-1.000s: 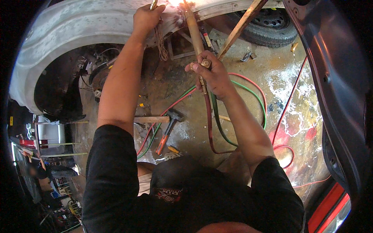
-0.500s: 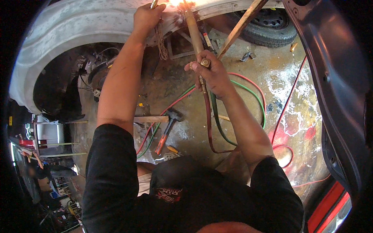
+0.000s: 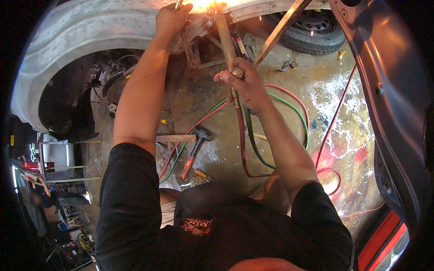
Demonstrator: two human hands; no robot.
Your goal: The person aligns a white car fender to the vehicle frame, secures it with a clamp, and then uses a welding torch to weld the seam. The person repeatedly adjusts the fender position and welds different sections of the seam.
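Observation:
My right hand (image 3: 246, 86) is closed around the handle of a brass gas torch (image 3: 224, 36), a thumb and finger by its valve knob. The torch points away from me, and its tip meets a bright orange glow (image 3: 216, 5) at the pale car body panel (image 3: 113, 22). My left hand (image 3: 171, 21) grips a slim shiny metal rod (image 3: 179, 4) close to the glow; the rod's far end is cut off by the picture's top. Beneath that hand hangs a bundle of thin strands (image 3: 190, 49). A dark red hose (image 3: 242, 140) and a green hose run from the torch.
A hammer (image 3: 195, 151) with an orange and black handle lies on the floor by a wooden piece (image 3: 174, 138). A wooden prop (image 3: 280, 34) slants near a wheel (image 3: 312, 34). At right hangs a dark car panel (image 3: 384, 90). Far left, another person (image 3: 49, 198) is visible.
The glow at the torch tip has grown brighter, and small sparks now fly near the wheel. Both hands keep almost the same place and grip.

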